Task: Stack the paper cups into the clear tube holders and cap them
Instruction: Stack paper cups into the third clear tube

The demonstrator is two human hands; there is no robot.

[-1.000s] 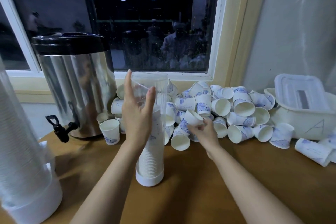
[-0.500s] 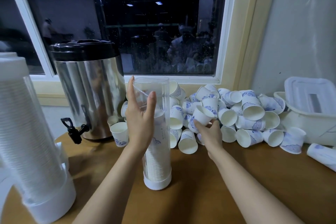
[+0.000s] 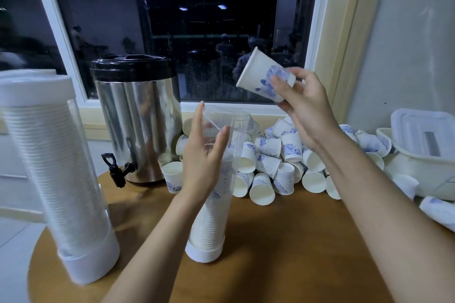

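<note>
2 tube holders (image 3: 237,135), 1 urn (image 3: 138,125), 1 lidded tub (image 3: 423,165), 1 lifted cup (image 3: 256,76), loose cups (image 3: 268,162) beyond counting

Left hand (image 3: 204,155) and right hand (image 3: 305,108), both forearms bare (as far as visible).
</note>
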